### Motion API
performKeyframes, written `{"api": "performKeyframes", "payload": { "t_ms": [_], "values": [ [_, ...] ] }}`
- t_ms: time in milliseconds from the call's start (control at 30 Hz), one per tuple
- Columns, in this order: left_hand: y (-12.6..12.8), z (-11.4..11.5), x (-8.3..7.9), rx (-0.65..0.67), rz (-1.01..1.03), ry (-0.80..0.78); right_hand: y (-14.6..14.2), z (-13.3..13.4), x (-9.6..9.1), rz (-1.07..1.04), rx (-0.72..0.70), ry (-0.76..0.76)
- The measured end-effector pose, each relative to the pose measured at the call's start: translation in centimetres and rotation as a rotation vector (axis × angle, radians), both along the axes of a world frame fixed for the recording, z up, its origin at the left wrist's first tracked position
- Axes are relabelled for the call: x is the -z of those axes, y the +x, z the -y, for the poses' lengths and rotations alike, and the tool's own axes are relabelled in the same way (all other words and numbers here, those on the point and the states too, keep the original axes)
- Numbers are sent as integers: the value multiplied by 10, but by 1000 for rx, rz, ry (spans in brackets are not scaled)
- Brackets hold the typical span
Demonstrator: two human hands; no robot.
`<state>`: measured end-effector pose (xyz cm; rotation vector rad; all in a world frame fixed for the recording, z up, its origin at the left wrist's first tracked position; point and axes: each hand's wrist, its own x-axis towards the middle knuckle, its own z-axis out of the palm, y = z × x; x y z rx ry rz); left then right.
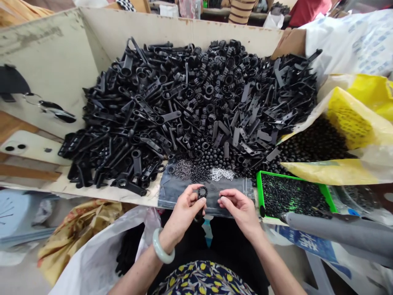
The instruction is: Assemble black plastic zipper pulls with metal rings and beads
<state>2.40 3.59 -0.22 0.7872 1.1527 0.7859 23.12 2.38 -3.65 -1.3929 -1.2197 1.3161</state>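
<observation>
My left hand (184,208) is closed around a black plastic ring-ended part (202,191), its ring facing up between thumb and fingers. My right hand (240,208) is a short way to the right, thumb and fingertips pinched together. A tiny dark thing shows at those fingertips, too small to name. Both hands are over the front edge of a dark mat (172,186). Just beyond them lie a heap of silver pins (221,174), a pile of small grey-brown pieces (183,169) and black balls (211,156).
A large heap of black plastic parts (172,94) fills the walled wooden tray (184,35). At right are a green-rimmed box (260,192) of small black pieces, a yellow-white sack (353,123) and a grey cylindrical tool (319,227). A phone (33,146) lies left.
</observation>
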Motion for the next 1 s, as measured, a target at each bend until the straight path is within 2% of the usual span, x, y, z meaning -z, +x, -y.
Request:
{"api": "performKeyframes", "payload": {
  "t_ms": [133, 200, 300, 400, 500, 600, 700, 800, 900, 1000],
  "values": [
    [-4, 2, -3, -36, 19, 26, 12, -9, -9, 521, -11, 295],
    [-5, 3, -5, -67, 46, 49, 18, -18, -19, 682, -31, 364],
    [-6, 4, -7, -88, 61, 59, 22, -35, -36, 723, -2, 410],
    [-6, 4, -10, -69, 80, 27, 21, -62, -50, 748, 174, 507],
    [-3, 4, -14, -60, 103, -5, 18, -92, -58, 969, 335, 566],
    [-1, 4, -16, -60, 123, -31, 12, -114, -64, 1133, 360, 572],
    [-1, 4, -15, -69, 133, -42, 5, -129, -71, 1130, 406, 587],
    [-2, 1, -14, -106, 135, -40, 3, -142, -76, 1219, 406, 551],
    [-2, -2, -16, -175, 168, -65, 6, -152, -79, 1271, 374, 523],
    [-2, -4, -18, -247, 268, -99, 13, -150, -79, 1214, 411, 550]
  ]
}}
